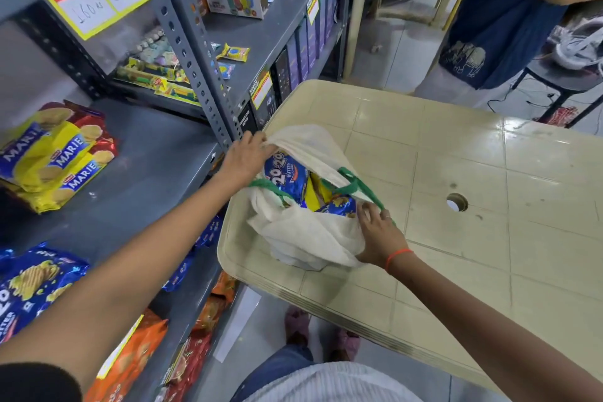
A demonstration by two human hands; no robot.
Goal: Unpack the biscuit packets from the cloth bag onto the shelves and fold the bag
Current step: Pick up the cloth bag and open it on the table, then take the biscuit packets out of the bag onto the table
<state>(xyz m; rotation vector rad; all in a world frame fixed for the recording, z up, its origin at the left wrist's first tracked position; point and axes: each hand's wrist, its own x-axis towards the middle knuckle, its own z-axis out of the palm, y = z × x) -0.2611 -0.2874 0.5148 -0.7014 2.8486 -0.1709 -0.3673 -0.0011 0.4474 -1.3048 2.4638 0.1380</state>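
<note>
Head view: packets (287, 173) half-hidden in bag (303, 232)

Head cam looks fwd and down, close over table (456, 173) beside shelves (156, 173).

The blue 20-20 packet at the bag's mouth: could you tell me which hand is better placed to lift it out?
Probably the left hand: it grips the cloth bag rim right beside the blue 20-20 packet and nearer the shelf. The right hand holds the near rim.

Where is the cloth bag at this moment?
The cloth bag lies on the cream table's near-left corner, beside the grey shelves, held open by the left hand and right hand.
</note>
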